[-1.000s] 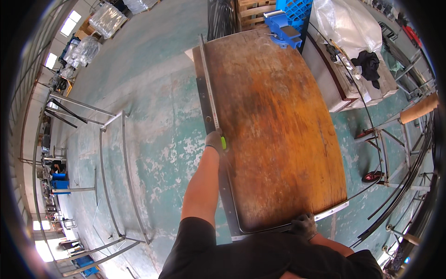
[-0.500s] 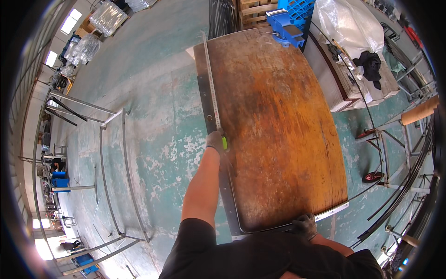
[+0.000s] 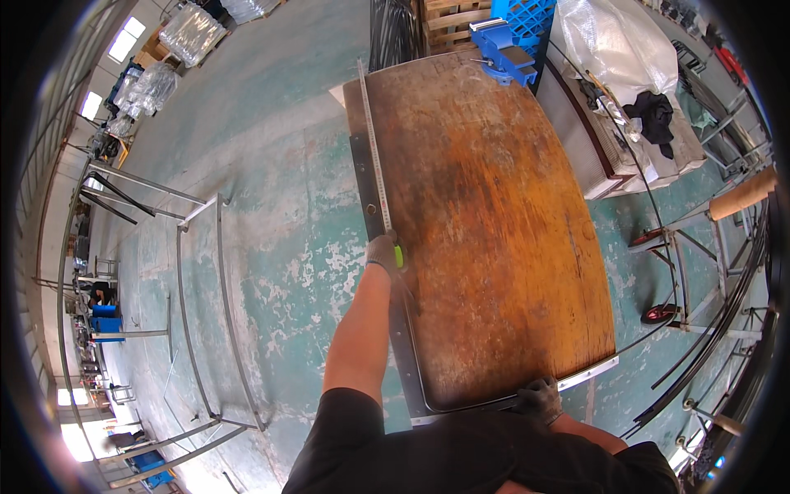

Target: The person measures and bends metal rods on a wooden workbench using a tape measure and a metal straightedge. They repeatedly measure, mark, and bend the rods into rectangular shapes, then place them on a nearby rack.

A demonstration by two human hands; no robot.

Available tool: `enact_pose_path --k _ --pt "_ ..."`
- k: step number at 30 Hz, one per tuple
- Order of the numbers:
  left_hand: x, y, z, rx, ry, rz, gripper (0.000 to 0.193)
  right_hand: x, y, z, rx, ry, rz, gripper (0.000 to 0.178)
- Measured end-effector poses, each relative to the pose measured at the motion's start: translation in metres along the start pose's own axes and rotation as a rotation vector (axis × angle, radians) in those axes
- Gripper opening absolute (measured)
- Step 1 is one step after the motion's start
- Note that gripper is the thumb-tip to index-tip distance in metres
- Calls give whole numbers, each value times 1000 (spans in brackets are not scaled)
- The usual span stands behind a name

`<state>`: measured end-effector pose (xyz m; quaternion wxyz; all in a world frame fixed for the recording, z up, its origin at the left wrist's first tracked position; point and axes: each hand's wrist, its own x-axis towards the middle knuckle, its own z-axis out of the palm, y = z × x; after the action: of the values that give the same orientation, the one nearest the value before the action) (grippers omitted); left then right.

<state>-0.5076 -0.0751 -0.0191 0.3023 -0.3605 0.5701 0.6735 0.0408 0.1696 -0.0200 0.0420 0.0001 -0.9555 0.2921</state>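
My left hand [image 3: 381, 252], in a grey glove, is closed around a bright green tape measure [image 3: 399, 256] at the left edge of the wooden-topped table [image 3: 494, 239]. From it the pale tape blade [image 3: 374, 152] runs out along that edge to the far left corner, its tip slightly past the tabletop. At the near edge, my right hand [image 3: 541, 401], in a dark-stained glove, has its fingers curled over a thin black rod [image 3: 469, 407]. This rod bends round the near left corner. My shirt hides part of the near edge.
A blue bench vise [image 3: 504, 53] sits at the far right corner. Beyond it are a blue crate [image 3: 527, 18] and wooden pallets [image 3: 453, 20]. Plastic-covered material [image 3: 621, 49] stands to the right, near a wheeled metal rack [image 3: 699, 255]. A metal tube frame [image 3: 222, 288] stands left.
Hardly anything differs. The view shifts very slightly, while both hands and the extended tape blade keep their places.
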Motion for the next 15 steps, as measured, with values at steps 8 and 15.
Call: enact_pose_path --k 8,15 --pt "-13 -2 5 47 19 13 34 -6 5 5 12 -1 -4 35" --pt "-15 -16 -7 -56 -39 -27 32 -6 6 2 1 0 -10 33"
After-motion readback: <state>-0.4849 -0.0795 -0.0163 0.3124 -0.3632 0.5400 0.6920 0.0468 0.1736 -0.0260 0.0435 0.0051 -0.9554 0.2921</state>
